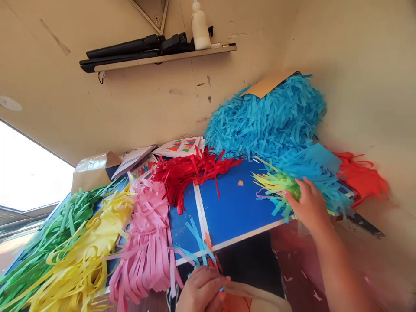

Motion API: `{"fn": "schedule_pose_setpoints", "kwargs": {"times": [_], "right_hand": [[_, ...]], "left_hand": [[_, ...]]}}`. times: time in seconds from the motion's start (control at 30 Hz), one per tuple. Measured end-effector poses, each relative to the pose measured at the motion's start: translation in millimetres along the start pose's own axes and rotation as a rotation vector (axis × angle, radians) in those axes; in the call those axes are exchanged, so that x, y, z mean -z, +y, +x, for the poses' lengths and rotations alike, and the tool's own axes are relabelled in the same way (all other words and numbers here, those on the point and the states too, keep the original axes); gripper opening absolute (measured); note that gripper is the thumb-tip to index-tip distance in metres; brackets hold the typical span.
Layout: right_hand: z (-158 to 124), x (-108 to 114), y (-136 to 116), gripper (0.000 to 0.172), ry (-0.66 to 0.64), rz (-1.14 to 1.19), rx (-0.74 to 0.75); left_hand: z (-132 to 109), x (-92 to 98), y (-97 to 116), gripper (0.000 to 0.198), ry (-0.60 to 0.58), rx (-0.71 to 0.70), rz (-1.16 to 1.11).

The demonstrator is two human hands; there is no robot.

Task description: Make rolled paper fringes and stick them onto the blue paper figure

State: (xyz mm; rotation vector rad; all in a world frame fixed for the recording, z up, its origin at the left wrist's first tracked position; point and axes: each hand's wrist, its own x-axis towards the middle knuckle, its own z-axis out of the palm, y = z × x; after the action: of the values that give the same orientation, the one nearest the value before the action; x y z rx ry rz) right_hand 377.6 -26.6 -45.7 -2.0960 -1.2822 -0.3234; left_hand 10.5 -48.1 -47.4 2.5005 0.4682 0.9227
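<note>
- The right hand (308,207) is closing on a green-and-yellow paper fringe (277,184), at the right end of the blue board (237,212).
- The left hand (201,290) is pinching pale blue paper strips (199,243) below the board, its wrist cut off by the frame.
- A blue paper fringe (263,121) is heaping beyond the board.

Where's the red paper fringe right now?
In the head view, the red paper fringe lies across the upper left of the blue board, between the pink paper strips and the big light blue fringe pile.
</note>
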Motion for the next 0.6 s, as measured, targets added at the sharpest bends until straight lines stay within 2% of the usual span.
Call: {"fn": "schedule_pose_setpoints", "kwargs": {"times": [0.1,0.2,0.27,0.3,0.33,0.4,0.43,0.47,0.53,0.6], "right_hand": [[-9.5,19.3,-11.3,0.056,0.113,-0.082,-0.018],[-31.5,43.8,-32.7,0.045,0.240,-0.156,-0.082],[-55.7,55.5,-49.9,0.033,0.257,-0.067,-0.049],[-70.4,58.0,-58.6,0.028,0.242,0.060,0.021],[-86.1,57.7,-67.0,0.024,0.185,0.234,0.092],[-118.3,49.8,-82.3,0.032,-0.032,0.627,0.235],[-133.3,43.6,-88.9,0.039,-0.207,0.757,0.285],[-146.8,37.0,-94.8,0.042,-0.286,0.811,0.309],[-167.0,26.3,-104.2,0.041,-0.434,0.930,0.287],[-176.4,22.1,-110.6,0.036,-0.549,1.076,0.143]], "left_hand": [[-2.9,-0.8,-0.1,0.026,0.007,0.020,-0.028],[-3.0,-6.9,0.6,0.029,0.018,0.044,-0.124],[-0.5,-13.1,2.0,0.030,0.027,0.055,-0.224],[1.6,-16.9,3.2,0.029,0.045,0.057,-0.259],[3.9,-20.9,5.0,0.028,0.069,0.056,-0.270],[8.6,-29.7,10.0,0.026,0.113,0.056,-0.222],[10.6,-34.0,13.0,0.026,0.125,0.070,-0.180],[12.1,-37.9,16.2,0.026,0.142,0.093,-0.137],[13.7,-42.8,21.7,0.029,0.184,0.160,-0.077],[14.1,-42.3,25.3,0.029,0.194,0.217,-0.041]]}}
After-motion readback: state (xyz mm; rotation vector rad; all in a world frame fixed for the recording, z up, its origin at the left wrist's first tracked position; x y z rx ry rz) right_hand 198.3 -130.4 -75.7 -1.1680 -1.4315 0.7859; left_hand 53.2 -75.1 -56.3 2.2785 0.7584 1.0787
